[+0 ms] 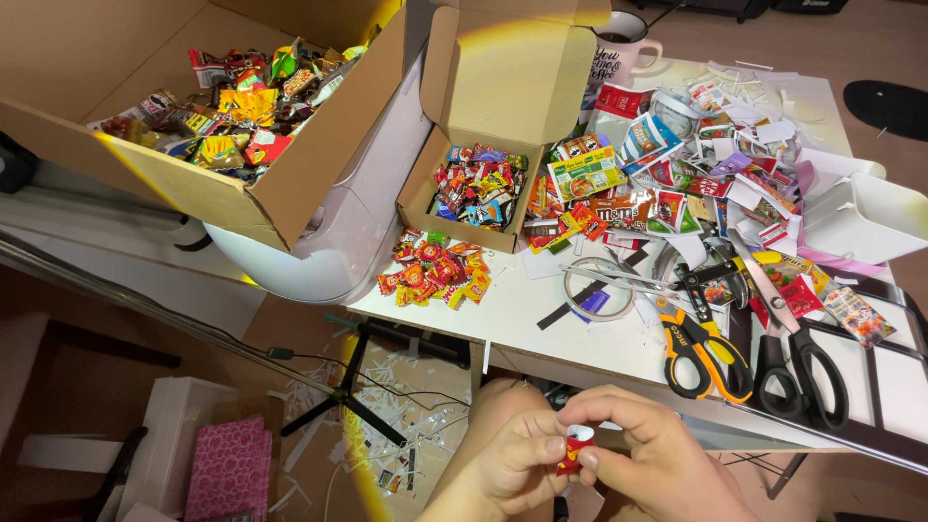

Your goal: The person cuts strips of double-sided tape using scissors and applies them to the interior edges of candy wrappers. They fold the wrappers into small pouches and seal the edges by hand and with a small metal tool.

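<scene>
Head view: your left hand [512, 462] and right hand [646, 454] meet below the worktop [541, 309] edge — each grip pinched on one tiny red-and-white packet [576, 447]. Above, a small open carton [483, 145] holds bright mini packets; a red-orange pile [435, 269] lies beside it — yellow-handled scissors [701, 353] to the right.

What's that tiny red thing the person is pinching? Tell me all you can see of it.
The packet is a miniature red wrapper with a white top end and small yellow marks, looking like glossy paper or foil. It is held roughly upright, below the table's near edge, over the person's lap. The left hand pinches it from the left with thumb and forefinger; the right hand grips its top and right side. Fingers hide much of it, so finer detail cannot be made out.
</scene>
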